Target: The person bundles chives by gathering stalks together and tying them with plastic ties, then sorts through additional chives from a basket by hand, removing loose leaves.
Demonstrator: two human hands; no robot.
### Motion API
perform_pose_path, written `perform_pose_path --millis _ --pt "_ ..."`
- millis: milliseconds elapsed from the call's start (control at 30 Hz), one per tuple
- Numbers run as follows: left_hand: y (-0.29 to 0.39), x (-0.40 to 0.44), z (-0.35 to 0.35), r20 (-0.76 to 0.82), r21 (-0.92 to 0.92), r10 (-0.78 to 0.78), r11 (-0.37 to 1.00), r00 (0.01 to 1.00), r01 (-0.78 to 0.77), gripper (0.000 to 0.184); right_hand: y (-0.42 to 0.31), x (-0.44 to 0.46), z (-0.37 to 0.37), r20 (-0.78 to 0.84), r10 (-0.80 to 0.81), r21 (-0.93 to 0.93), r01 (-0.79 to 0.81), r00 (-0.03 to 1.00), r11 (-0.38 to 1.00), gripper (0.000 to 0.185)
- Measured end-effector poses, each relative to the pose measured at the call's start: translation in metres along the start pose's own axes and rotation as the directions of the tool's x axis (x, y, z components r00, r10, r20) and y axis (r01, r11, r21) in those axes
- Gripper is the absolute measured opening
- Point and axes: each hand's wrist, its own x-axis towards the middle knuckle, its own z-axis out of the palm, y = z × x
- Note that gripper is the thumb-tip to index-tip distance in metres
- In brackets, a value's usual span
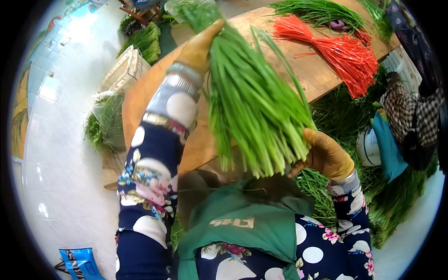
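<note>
A large bunch of green chives [254,98] hangs slantwise above the table, its pale cut ends toward me at the lower right. My left hand [200,46], in a tan glove, is closed around the leafy upper part; most of its fingers are hidden behind the leaves. At the lower right, my gloved right hand [329,156] is closed on the edge of the cut ends, thumb on top and fingertips beneath. A few long leaves stick out loosely on the bunch's right side.
On the wooden table [154,102] lie a bundle of red plastic ties [333,49] and more chives [322,11]. Heaps of greens [396,205] cover the floor at right, by a white bucket [368,147]. A pale crate [123,70] stands left; a blue bag [81,263] lies lower left.
</note>
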Motion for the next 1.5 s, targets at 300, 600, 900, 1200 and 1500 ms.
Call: perform_pose_path --millis 300,600,900,1200,1500 --pt "-0.013 -0.001 -0.067 -0.515 0.379 -0.174 0.832 0.84 0.405 0.039 0.004 -0.05 -0.038 -0.485 -0.047 -0.277 -0.103 0.873 0.956 0.05" --pt "0.042 -0.154 -0.072 -0.196 0.906 0.341 0.423 0.919 0.037 0.044 -0.011 0.019 0.091 0.396 -0.453 -0.911 0.279 0.799 -0.304 0.029" --pt "-0.094 -0.317 0.003 -0.069 0.515 -0.062 0.853 0.996 0.088 0.024 -0.024 0.07 0.046 0.044 -0.305 -0.779 -0.158 0.951 -0.607 0.017" --pt "-0.128 -0.327 -0.018 -0.176 0.294 -0.161 0.933 0.971 0.207 0.024 0.054 0.059 0.08 -0.007 -0.443 -0.848 -0.241 0.896 -0.473 0.04" --pt "-0.106 -0.299 0.005 -0.052 -0.119 -0.205 0.973 0.977 0.198 0.044 0.076 0.059 0.093 -0.08 -0.505 -0.963 -0.198 0.86 -0.184 0.026"
